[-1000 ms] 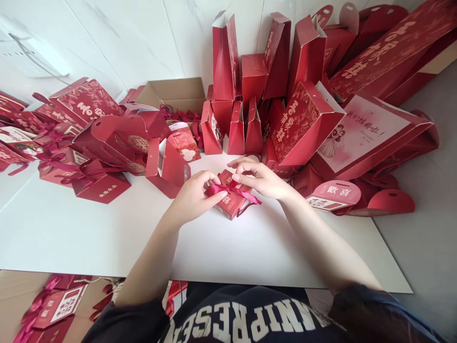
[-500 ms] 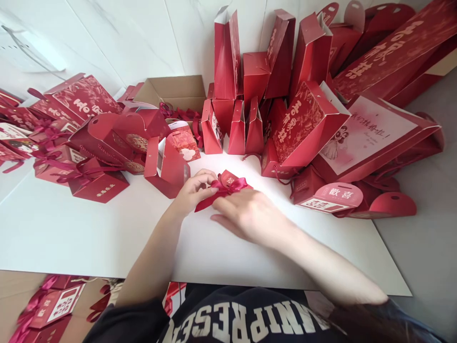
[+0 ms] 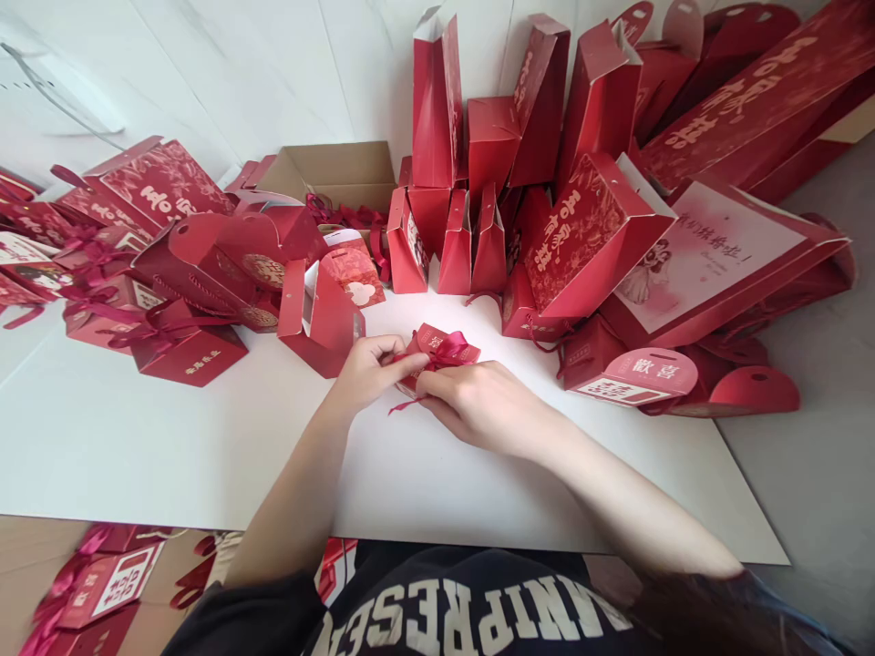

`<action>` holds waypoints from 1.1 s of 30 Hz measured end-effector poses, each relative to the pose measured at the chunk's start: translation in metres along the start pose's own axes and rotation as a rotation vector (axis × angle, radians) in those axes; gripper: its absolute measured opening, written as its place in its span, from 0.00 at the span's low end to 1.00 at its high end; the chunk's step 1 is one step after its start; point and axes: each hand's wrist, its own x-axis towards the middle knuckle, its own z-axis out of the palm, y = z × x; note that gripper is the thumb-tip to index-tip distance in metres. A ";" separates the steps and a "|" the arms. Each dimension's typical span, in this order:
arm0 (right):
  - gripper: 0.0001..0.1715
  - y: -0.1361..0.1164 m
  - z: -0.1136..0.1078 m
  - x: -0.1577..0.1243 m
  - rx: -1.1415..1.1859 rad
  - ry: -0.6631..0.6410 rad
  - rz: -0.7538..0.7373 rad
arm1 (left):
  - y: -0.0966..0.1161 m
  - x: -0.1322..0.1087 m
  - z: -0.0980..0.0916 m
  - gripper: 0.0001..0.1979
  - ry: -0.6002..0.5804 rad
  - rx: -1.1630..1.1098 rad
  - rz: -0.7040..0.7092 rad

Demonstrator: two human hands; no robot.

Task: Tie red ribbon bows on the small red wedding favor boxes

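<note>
A small red gift box (image 3: pixel 428 339) with light lettering is at the middle of the white table, partly covered by my hands. A dark pink ribbon (image 3: pixel 455 347) is looped across its top, and one thin tail hangs over the front. My left hand (image 3: pixel 373 369) pinches the ribbon at the box's left side, thumb stretched across it. From the right, my right hand (image 3: pixel 471 396) has its fingers closed on the ribbon at the front. Its fingertips are partly hidden behind the hand.
Red gift boxes crowd the left (image 3: pixel 188 351), the back (image 3: pixel 437 109) and the right (image 3: pixel 635 375) of the white table (image 3: pixel 170 456). A cardboard box (image 3: pixel 334 169) holding ribbons stands against the tiled wall. More beribboned boxes (image 3: pixel 102 583) lie below the table's front edge.
The ribbon's loops have been drawn smaller and shifted to the right on the box. A thin tail now shows in front, and both hands have come closer together.
</note>
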 end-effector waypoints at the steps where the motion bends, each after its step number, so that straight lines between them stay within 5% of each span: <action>1: 0.09 0.003 -0.005 -0.002 0.046 -0.014 -0.006 | 0.001 -0.001 0.002 0.23 0.021 0.066 0.008; 9: 0.07 0.019 -0.028 -0.010 0.205 -0.131 -0.040 | 0.001 -0.002 0.010 0.25 0.104 0.230 0.043; 21: 0.08 0.038 -0.047 -0.021 0.258 -0.413 0.148 | 0.000 -0.006 0.010 0.22 0.102 0.281 0.085; 25: 0.06 0.041 -0.056 -0.024 0.278 -0.305 0.188 | 0.003 -0.007 0.008 0.09 0.147 0.278 0.157; 29: 0.07 0.042 -0.047 -0.020 0.191 -0.109 0.279 | 0.003 -0.007 0.013 0.04 0.175 0.357 0.262; 33: 0.03 0.042 -0.036 -0.015 0.133 -0.096 0.290 | 0.000 -0.006 0.018 0.03 0.172 0.402 0.281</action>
